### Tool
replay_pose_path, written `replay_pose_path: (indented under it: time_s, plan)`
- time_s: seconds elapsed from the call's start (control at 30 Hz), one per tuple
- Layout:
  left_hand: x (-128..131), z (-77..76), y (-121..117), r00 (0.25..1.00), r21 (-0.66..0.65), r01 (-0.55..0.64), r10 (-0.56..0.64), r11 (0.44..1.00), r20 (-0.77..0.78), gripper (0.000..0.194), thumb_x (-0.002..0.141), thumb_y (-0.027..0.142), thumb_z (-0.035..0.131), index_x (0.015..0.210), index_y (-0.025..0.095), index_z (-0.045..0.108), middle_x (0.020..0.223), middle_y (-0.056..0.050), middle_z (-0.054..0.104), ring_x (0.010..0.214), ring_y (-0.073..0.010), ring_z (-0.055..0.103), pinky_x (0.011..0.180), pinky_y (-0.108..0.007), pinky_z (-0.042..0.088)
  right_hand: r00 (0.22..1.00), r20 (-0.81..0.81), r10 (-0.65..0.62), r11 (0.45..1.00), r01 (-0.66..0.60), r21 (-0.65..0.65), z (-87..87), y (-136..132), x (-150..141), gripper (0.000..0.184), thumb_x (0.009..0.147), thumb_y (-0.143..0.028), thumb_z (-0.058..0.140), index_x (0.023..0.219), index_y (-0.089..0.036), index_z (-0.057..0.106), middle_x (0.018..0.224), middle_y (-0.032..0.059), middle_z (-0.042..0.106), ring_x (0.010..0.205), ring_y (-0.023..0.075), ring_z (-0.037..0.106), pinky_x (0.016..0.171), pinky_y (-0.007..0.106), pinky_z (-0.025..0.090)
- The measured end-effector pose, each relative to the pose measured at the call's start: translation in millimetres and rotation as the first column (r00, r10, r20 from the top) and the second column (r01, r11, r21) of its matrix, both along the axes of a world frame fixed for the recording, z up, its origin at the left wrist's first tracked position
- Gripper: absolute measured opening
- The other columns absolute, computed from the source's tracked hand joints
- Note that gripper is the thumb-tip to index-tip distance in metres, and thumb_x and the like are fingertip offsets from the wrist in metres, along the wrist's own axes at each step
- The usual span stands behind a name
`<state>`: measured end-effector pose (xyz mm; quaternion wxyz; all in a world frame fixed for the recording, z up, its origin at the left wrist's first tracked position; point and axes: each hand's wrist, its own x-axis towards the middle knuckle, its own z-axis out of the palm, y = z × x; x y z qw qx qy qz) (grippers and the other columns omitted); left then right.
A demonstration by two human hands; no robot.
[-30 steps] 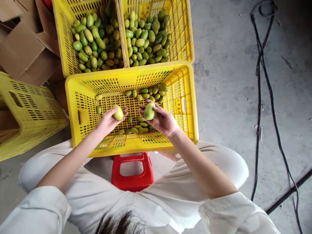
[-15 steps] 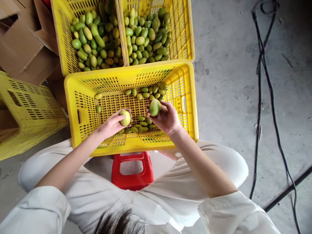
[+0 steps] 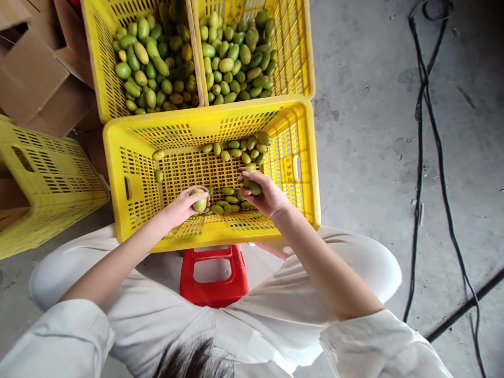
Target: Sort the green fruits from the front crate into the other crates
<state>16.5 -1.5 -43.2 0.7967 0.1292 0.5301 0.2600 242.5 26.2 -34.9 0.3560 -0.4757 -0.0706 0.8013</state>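
Over the near yellow crate (image 3: pixel 157 241), my left hand (image 3: pixel 183 207) is closed around a pale green oval fruit (image 3: pixel 199 203), its kind unclear, perhaps a small mango. My right hand (image 3: pixel 270 194) grips a darker green fruit (image 3: pixel 252 186) of similar shape, partly covered by the fingers. Below the hands lie several green fruits (image 3: pixel 232 200) along the crate's near side. Another cluster of green fruits (image 3: pixel 246 156) rests toward the far right of its floor. Two small fruits (image 3: pixel 159 176) sit by the left wall.
Two more yellow crates (image 3: pixel 200 52) stand beyond, heaped with green and yellowish fruits (image 3: pixel 236 68). At left are a tilted yellow crate (image 3: pixel 51 184) and cardboard boxes (image 3: pixel 35 79). A red plastic stool (image 3: pixel 214 291) is between the legs. Black cables (image 3: pixel 419 173) run across the concrete floor at right.
Both hands first moved right, each holding its fruit. Since then the left hand has come slightly nearer the body, and the right hand has turned its fruit, the fingers covering more of it.
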Motion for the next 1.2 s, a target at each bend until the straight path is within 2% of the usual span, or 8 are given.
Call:
replay_pose_path:
  time_s: [0.1, 0.2, 0.37, 0.6, 0.73, 0.87, 1.03, 1.2]
  plan:
    - [1.9, 2.5, 0.9, 0.996, -0.043, -0.082, 0.084, 0.996, 0.041, 0.034, 0.065, 0.016, 0.081, 0.095, 0.015, 0.065, 0.088, -0.005, 0.069, 0.079, -0.0176, 0.068, 0.071, -0.033, 0.058, 0.998, -0.048, -0.040, 0.999, 0.040, 0.006, 0.4, 3.6, 3.8, 0.023, 0.079, -0.036, 0.069, 0.094, -0.021, 0.059, 0.071, -0.0027, 0.061, 0.050, 0.0082, 0.049, 0.042, 0.020, 0.039]
    - [2.7, 7.3, 2.6, 0.981, 0.022, -0.184, 0.182, 0.983, 0.062, 0.036, 0.065, 0.015, 0.083, 0.095, 0.016, 0.064, 0.096, -0.006, 0.071, 0.085, -0.0178, 0.068, 0.073, -0.031, 0.056, 0.987, -0.109, -0.121, 0.992, 0.124, 0.020, 2.1, 5.3, 5.3, 0.021, 0.080, -0.032, 0.064, 0.098, -0.023, 0.059, 0.079, -0.0001, 0.066, 0.069, 0.0166, 0.064, 0.060, 0.030, 0.055]
    - [1.1, 16.2, 6.2, 0.944, 0.127, -0.313, 0.294, 0.941, 0.151, 0.029, 0.067, 0.019, 0.083, 0.079, 0.018, 0.057, 0.068, 0.005, 0.058, 0.059, -0.0055, 0.056, 0.057, -0.019, 0.046, 0.989, -0.125, -0.081, 0.995, 0.087, 0.040, 3.7, 0.4, -3.1, 0.018, 0.076, -0.025, 0.068, 0.089, -0.023, 0.056, 0.092, 0.0024, 0.070, 0.079, 0.0190, 0.068, 0.071, 0.034, 0.060]
    - [3.5, 12.8, -0.9, 0.973, -0.006, -0.173, 0.172, 0.985, 0.157, 0.026, 0.076, 0.032, 0.073, 0.073, 0.017, 0.053, 0.053, 0.006, 0.050, 0.040, -0.0049, 0.044, 0.041, -0.017, 0.033, 0.974, -0.171, 0.149, 0.986, -0.132, 0.105, 1.0, -15.5, -17.1, 0.034, 0.068, -0.028, 0.078, 0.090, -0.021, 0.054, 0.065, -0.0041, 0.062, 0.043, 0.0099, 0.053, 0.034, 0.018, 0.033]
    - [4.0, 11.7, -1.8, 0.961, -0.061, -0.095, 0.108, 0.994, 0.254, 0.022, 0.077, 0.031, 0.069, 0.089, 0.013, 0.063, 0.074, -0.006, 0.067, 0.064, -0.0165, 0.065, 0.061, -0.029, 0.053, 0.972, -0.183, 0.150, 0.986, -0.133, 0.101, 2.9, -11.4, -14.2, 0.030, 0.075, -0.037, 0.073, 0.095, -0.020, 0.058, 0.069, -0.0014, 0.064, 0.047, 0.0105, 0.054, 0.035, 0.018, 0.033]
    - [0.3, 15.3, 4.8, 0.969, 0.035, -0.102, 0.091, 0.994, 0.230, 0.039, 0.071, 0.019, 0.076, 0.108, 0.015, 0.063, 0.093, -0.007, 0.070, 0.085, -0.0202, 0.069, 0.076, -0.032, 0.056, 0.972, -0.228, 0.047, 0.997, -0.031, 0.073, 7.4, -2.6, -8.0, 0.027, 0.078, -0.036, 0.066, 0.100, -0.022, 0.061, 0.086, 0.0028, 0.069, 0.073, 0.0176, 0.065, 0.055, 0.027, 0.054]
    - [-4.8, 18.5, 10.9, 0.988, 0.116, -0.117, 0.104, 0.986, 0.118, 0.039, 0.062, 0.020, 0.086, 0.090, 0.018, 0.059, 0.077, 0.001, 0.064, 0.069, -0.0126, 0.063, 0.064, -0.026, 0.055, 0.977, -0.215, -0.001, 0.994, 0.025, 0.109, 8.4, -6.5, -11.3, 0.037, 0.066, -0.012, 0.076, 0.098, -0.023, 0.061, 0.089, -0.0016, 0.067, 0.079, 0.0147, 0.064, 0.069, 0.028, 0.056]
    - [-4.9, 13.4, 8.0, 0.995, 0.082, -0.045, 0.037, 0.996, 0.096, 0.032, 0.064, 0.023, 0.083, 0.081, 0.016, 0.057, 0.060, 0.005, 0.053, 0.048, -0.0059, 0.049, 0.042, -0.016, 0.037, 0.975, -0.222, 0.022, 0.999, -0.013, 0.043, -0.5, -17.6, -19.8, 0.033, 0.067, -0.022, 0.082, 0.079, -0.020, 0.052, 0.061, -0.0066, 0.052, 0.052, 0.0065, 0.049, 0.044, 0.016, 0.038]
